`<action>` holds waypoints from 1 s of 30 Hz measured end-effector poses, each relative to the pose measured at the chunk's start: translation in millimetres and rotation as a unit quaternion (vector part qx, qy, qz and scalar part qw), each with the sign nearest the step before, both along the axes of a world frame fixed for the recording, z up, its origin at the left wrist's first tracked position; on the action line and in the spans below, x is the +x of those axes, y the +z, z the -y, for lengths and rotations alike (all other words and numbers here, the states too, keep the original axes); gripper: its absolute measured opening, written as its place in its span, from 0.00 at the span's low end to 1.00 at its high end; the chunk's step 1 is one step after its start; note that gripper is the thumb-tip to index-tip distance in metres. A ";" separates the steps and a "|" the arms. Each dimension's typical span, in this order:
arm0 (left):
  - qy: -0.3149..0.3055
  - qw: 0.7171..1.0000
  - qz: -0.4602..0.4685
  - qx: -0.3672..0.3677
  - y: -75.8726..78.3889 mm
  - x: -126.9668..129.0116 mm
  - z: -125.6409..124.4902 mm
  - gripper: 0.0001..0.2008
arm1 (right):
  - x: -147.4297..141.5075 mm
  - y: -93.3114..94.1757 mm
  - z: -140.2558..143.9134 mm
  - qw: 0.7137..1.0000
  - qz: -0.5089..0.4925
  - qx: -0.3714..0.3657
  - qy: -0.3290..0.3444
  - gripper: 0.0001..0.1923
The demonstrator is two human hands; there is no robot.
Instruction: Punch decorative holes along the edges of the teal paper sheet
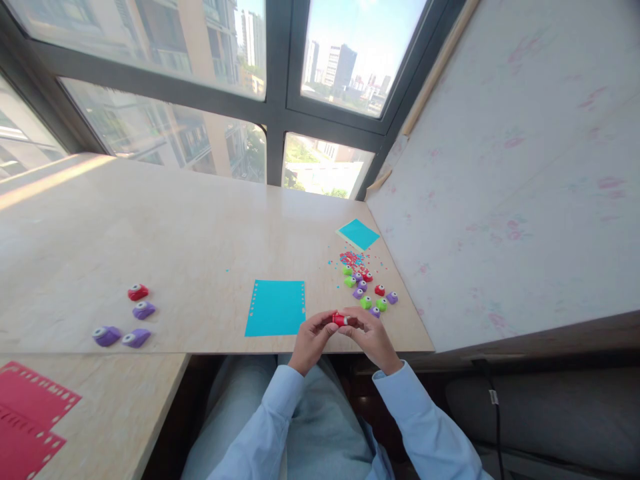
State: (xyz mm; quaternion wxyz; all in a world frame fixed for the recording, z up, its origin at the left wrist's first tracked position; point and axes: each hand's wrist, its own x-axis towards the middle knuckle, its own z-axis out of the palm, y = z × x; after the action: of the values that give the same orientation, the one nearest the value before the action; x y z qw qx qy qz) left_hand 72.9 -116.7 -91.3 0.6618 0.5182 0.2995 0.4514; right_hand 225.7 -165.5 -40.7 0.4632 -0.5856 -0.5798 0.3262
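Note:
Both of my hands meet at the table's near edge around a small red paper punch (340, 319). My left hand (311, 340) pinches its left side and my right hand (373, 337) wraps its right side. Just to the left lies a cyan paper sheet (276, 307) with a row of punched holes along its left and right edges. Beyond my right hand sits a cluster of small punches (367, 291) in green, purple and red, with punched confetti (353, 258) scattered behind it.
A smaller cyan sheet (358, 234) lies near the wall. At the left of the beige table (165, 227) sit one red punch (137, 292) and three purple ones (123, 330). Red punched sheets (27, 417) lie on a lower surface at bottom left. Windows are behind, a pale wall to the right.

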 end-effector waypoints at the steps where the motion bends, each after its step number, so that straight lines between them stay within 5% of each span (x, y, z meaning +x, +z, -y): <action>1: 0.001 1.000 -0.004 0.001 0.3 -0.1 0.2 0.21 | 1.2 1.6 -1.0 1.000 0.016 0.000 -0.001 0.15; 7: -0.008 0.998 -0.056 0.030 1.8 0.0 5.5 0.21 | 26.3 17.0 -11.5 0.996 0.085 -0.007 -0.038 0.17; 12: -0.009 0.989 -0.116 0.092 -1.0 0.9 9.3 0.17 | 85.4 26.6 -38.4 0.982 0.140 -0.029 -0.123 0.20; 15: -0.003 0.981 -0.144 0.129 -2.5 2.2 10.0 0.15 | 128.4 30.0 -58.9 0.946 0.259 -0.074 -0.180 0.14; 19: 0.009 0.974 -0.164 0.157 -2.8 3.4 9.9 0.13 | 163.4 32.2 -80.7 0.883 0.409 -0.168 -0.159 0.10; 22: 0.015 0.972 -0.169 0.163 -2.8 3.5 9.8 0.13 | 168.4 28.7 -91.6 0.858 0.453 -0.205 -0.131 0.11; 30: 0.018 0.977 -0.151 0.152 -0.7 1.6 11.5 0.13 | 157.0 24.5 -98.6 0.854 0.460 -0.220 -0.107 0.13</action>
State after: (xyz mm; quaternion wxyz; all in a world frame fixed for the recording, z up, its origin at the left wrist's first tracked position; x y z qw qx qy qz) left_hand 74.5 -128.2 -92.0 0.5140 0.6693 0.3329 0.4207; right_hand 382.8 -66.9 -16.2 0.0354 -0.8137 -0.5737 0.0872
